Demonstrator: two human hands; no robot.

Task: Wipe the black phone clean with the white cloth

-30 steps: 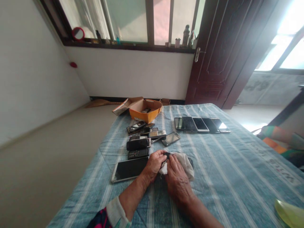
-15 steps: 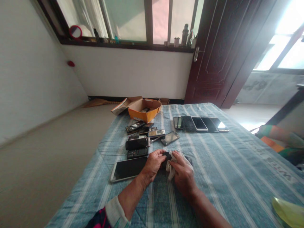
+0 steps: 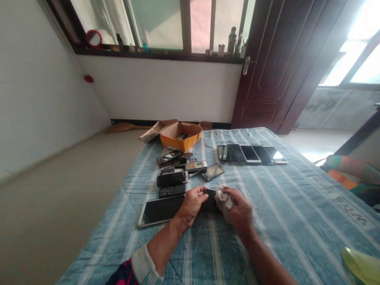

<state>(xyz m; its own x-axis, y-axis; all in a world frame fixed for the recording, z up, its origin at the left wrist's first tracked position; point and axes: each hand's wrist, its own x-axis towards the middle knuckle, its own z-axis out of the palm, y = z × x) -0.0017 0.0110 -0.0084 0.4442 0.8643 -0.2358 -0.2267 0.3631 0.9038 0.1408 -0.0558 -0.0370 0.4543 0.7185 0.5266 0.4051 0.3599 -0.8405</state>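
My left hand grips the left end of a small black phone lying on the blue striped cloth. Bunched in my right hand is a white rag, pressed against the phone's right end. A large dark-screened tablet lies just left of my left hand. Beyond it sit several old keypad phones in a loose pile.
A row of several smartphones lies at the far right of the cloth. One more smartphone sits alone ahead of my hands. An open orange cardboard box stands at the far edge. A yellow-green object shows at lower right.
My right hand has slid the rag rightward across the phone, uncovering more of its black surface. My left hand has stayed in place on the phone.
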